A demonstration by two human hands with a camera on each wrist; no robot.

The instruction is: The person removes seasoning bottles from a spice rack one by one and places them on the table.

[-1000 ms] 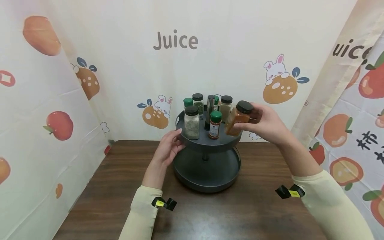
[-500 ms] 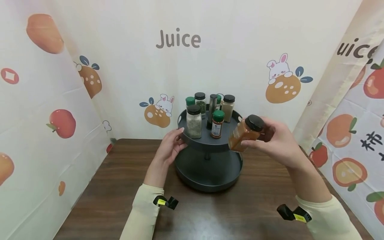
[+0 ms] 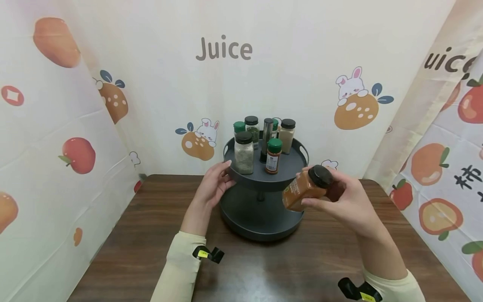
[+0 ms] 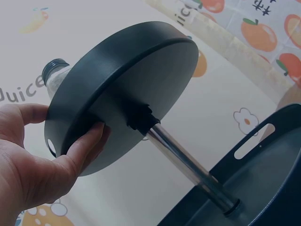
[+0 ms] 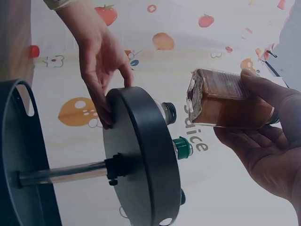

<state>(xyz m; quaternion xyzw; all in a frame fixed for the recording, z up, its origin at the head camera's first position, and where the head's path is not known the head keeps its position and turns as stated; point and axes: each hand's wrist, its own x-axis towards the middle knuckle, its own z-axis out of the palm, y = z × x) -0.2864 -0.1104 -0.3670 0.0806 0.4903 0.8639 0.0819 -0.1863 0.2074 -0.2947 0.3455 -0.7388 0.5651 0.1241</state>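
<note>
At the 4 o'clock side of the dark grey round upper tray point(image 3: 292, 163), just outside its rim, a square clear jar of orange-brown powder with a black lid point(image 3: 299, 195) is suspended in the air. One second earlier, the jar was over the tray's 4 o'clock edge; it has since been carried outward and lowered, and now overlaps the dark grey round lower tray point(image 3: 260, 222) in the head view. Its lid is tilted toward 2 o'clock. The right hand point(image 3: 351, 197) maintains a pinching grip on the jar, thumb opposed to fingers. The left hand point(image 3: 211, 184) remains at the upper tray's 9 o'clock, thumb at the rim and fingers beneath; its grip pinches the tray edge, presumably steadying it. The clear jar of pale flakes with a black lid point(image 3: 244, 157) stands upright at 8 o'clock; the small green-lidded jar of red contents point(image 3: 273, 161) stands upright near 6 o'clock. Status, as judged: removal from the upper tray is complete, placement is not, and the jar touches neither tray nor the dark brown wood-grain bench point(image 3: 143, 235).
</note>
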